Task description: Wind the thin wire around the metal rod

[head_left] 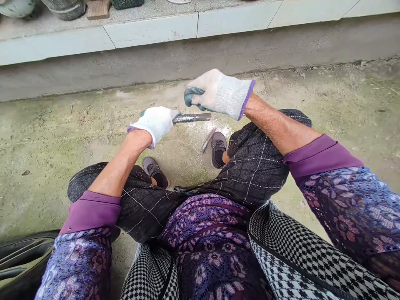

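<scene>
My left hand [158, 121], in a white glove with a purple cuff, is closed around a short dark rod [204, 117]. A shiny silvery wrap [184, 118] covers part of the rod beside the glove, and its brown end points right. My right hand [212, 92], in a matching glove with green-coated fingers, is just above the rod's free end. Its fingers are curled together; whatever they pinch, if anything, is hidden. Below, a thin stick-like piece [208, 139] lies on the ground against my right shoe, close to scattered white powder [200, 129].
A raised ledge [150, 31] faced with pale tiles runs across the far side, bearing a grey bucket [67, 8] and a wood block [98, 9]. Mossy concrete [56, 141] lies underfoot. A black slatted object [25, 258] stands at lower left. My knees flank the work.
</scene>
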### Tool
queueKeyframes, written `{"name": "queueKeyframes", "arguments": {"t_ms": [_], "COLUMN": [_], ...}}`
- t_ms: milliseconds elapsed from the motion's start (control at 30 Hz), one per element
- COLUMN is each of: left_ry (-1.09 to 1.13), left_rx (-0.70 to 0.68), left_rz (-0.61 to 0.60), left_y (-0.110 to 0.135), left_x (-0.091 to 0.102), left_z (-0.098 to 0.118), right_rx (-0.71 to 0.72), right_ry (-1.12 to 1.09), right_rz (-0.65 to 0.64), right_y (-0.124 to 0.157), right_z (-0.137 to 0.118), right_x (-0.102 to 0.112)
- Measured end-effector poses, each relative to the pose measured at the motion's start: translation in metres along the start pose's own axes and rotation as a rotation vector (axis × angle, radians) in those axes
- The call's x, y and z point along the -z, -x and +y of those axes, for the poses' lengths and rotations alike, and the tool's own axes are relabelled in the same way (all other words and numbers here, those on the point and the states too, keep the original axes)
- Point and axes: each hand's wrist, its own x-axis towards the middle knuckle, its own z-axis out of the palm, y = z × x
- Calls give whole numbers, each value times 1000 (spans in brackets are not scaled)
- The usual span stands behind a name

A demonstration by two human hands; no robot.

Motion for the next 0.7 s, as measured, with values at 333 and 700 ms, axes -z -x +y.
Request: {"name": "queueKeyframes", "arguments": {"t_ms": [333, 700], "left_ry": [889, 288], "left_rx": [134, 105], "left_rz": [231, 28], "left_y": [27, -4], "left_x": [31, 5], "left_z": [-3, -10], "right_rx": [-78, -26], "right_ry": [-350, -3], "right_rz": [43, 24], "right_y": [13, -8], "right_z": [-7, 4], "right_x": [1, -2]}}
